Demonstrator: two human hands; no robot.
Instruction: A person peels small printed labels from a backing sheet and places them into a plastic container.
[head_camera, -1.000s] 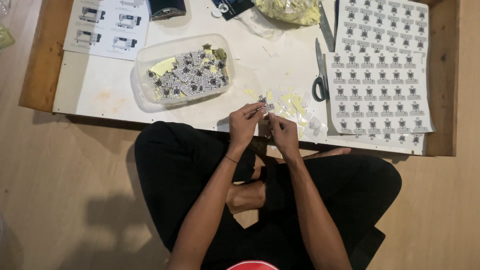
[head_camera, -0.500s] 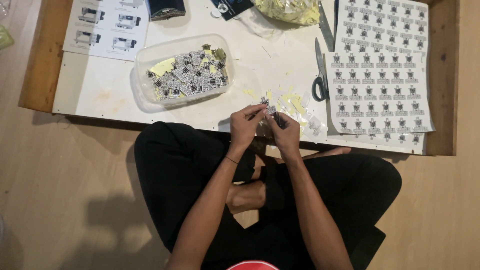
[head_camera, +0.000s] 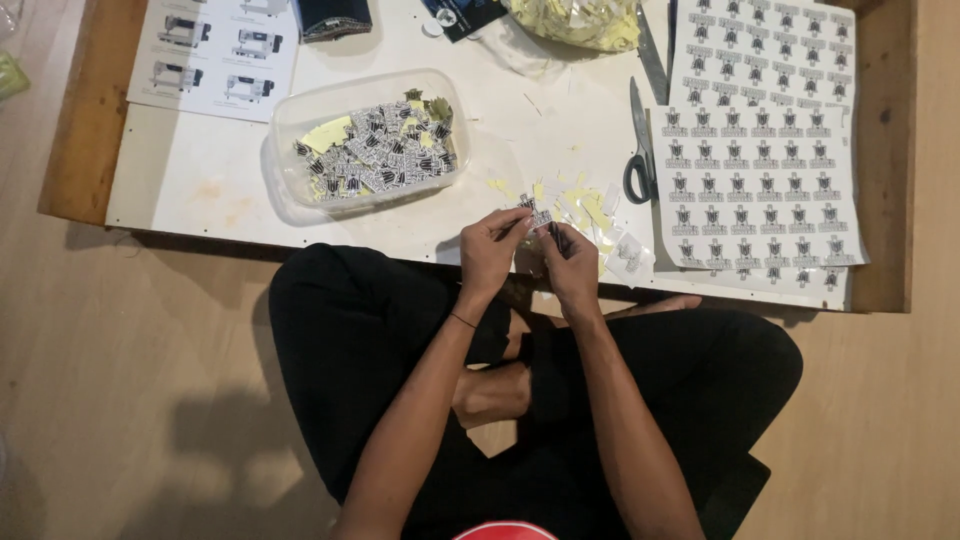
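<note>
Hands at centre frame, small black-and-white cut sticker (head_camera: 537, 216) pinched between them at the near edge of the low white table (head_camera: 200, 180).

Left hand (head_camera: 490, 250) and right hand (head_camera: 570, 262) are both closed around the sticker, fingertips meeting over it; whether its backing is being peeled cannot be told. A good deal looks done: the clear plastic tub (head_camera: 285, 125), upper left of centre, is heaped with cut stickers, and yellow backing scraps (head_camera: 590, 208) are scattered beside the hands. Plenty looks left: uncut printed sticker sheets (head_camera: 755, 190) are spread at right, black-handled scissors (head_camera: 640, 150) laid alongside.
</note>
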